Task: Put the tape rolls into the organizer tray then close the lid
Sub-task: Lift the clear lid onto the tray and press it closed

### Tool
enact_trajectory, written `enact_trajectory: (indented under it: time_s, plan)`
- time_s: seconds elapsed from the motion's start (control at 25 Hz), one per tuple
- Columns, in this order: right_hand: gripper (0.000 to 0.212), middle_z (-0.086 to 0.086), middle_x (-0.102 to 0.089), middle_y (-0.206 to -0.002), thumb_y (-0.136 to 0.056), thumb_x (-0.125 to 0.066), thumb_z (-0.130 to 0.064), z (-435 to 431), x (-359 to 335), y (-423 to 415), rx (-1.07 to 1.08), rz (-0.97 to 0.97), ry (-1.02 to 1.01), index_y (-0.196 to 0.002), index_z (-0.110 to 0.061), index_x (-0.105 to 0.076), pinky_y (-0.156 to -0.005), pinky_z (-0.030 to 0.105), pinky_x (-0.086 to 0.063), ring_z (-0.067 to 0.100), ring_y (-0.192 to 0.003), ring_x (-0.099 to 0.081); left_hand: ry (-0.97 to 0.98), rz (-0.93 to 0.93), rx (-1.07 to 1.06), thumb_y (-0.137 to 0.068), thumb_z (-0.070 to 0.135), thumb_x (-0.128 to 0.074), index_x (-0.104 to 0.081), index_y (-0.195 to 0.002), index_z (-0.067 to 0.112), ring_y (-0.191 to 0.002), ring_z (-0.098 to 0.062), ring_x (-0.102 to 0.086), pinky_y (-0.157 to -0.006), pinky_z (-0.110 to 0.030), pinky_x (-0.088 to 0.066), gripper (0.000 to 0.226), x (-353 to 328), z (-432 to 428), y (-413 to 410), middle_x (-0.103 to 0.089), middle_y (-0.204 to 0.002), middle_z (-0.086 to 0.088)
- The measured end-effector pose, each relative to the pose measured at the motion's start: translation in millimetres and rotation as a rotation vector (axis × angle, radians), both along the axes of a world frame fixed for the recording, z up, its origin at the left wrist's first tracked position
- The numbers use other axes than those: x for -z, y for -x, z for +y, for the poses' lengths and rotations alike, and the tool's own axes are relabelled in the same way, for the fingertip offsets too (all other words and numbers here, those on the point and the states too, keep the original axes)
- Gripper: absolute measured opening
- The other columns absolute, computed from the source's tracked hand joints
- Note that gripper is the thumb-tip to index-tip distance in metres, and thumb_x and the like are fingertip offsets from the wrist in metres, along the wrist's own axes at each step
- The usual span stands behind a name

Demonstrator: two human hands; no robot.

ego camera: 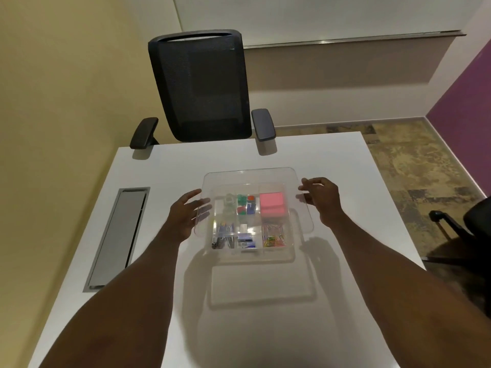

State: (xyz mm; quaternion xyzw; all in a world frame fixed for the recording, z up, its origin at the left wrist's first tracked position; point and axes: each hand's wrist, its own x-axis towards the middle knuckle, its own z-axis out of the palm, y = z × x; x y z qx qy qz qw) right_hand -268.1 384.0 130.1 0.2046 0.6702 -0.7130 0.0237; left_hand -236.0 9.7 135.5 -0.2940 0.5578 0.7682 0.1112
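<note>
Both bare forearms reach forward. The left hand and right hand face each other, fingertips pinching opposite edges of the lid.

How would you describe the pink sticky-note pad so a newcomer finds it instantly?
On the white desk, nearer than the black mesh chair, sits a clear organizer tray beneath the clear lid. Look in its far right compartment: the sticky-note pad is the only solid pink block, right of the small coloured tape rolls.
</note>
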Motion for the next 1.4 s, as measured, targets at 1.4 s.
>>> enact_trajectory:
  time_s: [1.4]
  plan:
    - [0.017, 0.019, -0.073, -0.107, -0.09, -0.075, -0.01, -63, 92, 23, 0.027, -0.332, -0.667, -0.102, 0.0, -0.07, -0.081, 0.029, -0.047, 0.035, -0.099, -0.069, 0.741, -0.236, -0.106, -0.091, 0.009, -0.081, -0.081, -0.11, -0.003, -0.102, -0.038, -0.077, -0.096, -0.038, -0.06, 0.023, 104, 23, 30, -0.08, -0.109, -0.023]
